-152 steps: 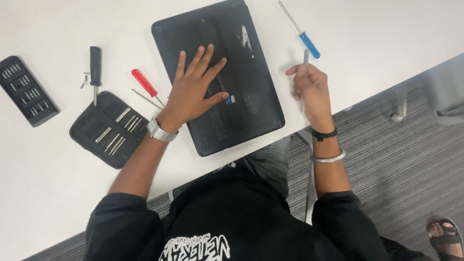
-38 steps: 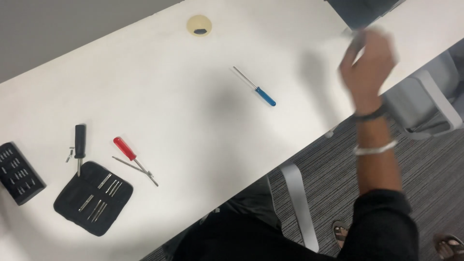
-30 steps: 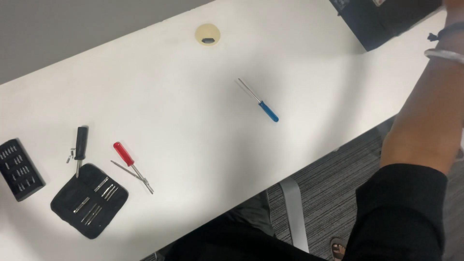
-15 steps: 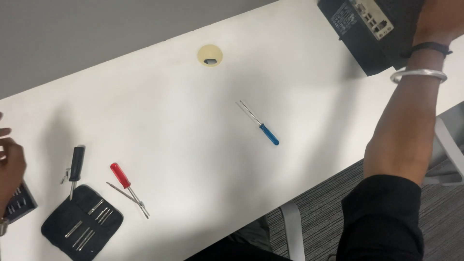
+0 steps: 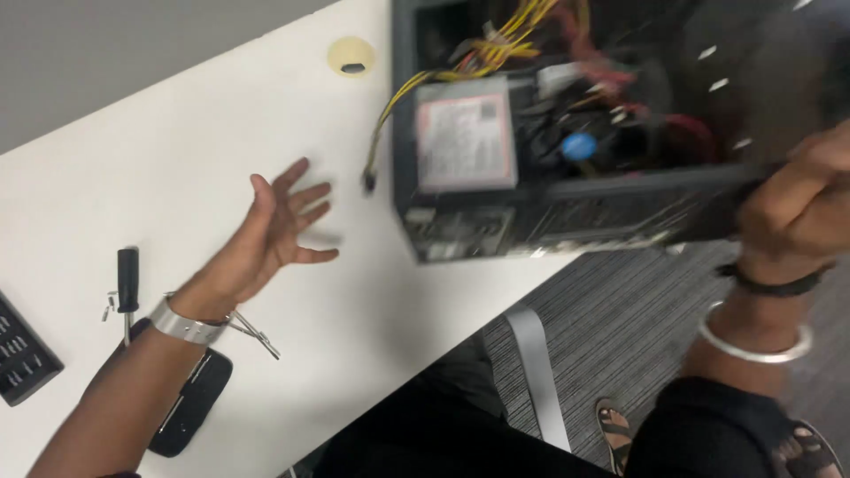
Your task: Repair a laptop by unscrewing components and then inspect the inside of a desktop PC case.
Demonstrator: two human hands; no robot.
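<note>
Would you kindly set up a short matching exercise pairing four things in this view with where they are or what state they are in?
Things:
1. computer case
2. left hand
3. right hand
4. black-handled screwdriver

States or places:
A. open, fingers spread, above the white table
B. gripping the case's edge
C. lying on the table near the left wrist
D. side open, yellow wires and inner parts showing

Pairs: 1-D, 2-A, 3-B, 4-C

Left hand (image 5: 279, 221) open, fingers (image 5: 305, 190) spread, arm outstretched, right hand (image 5: 792, 212) curled in a grip
</note>
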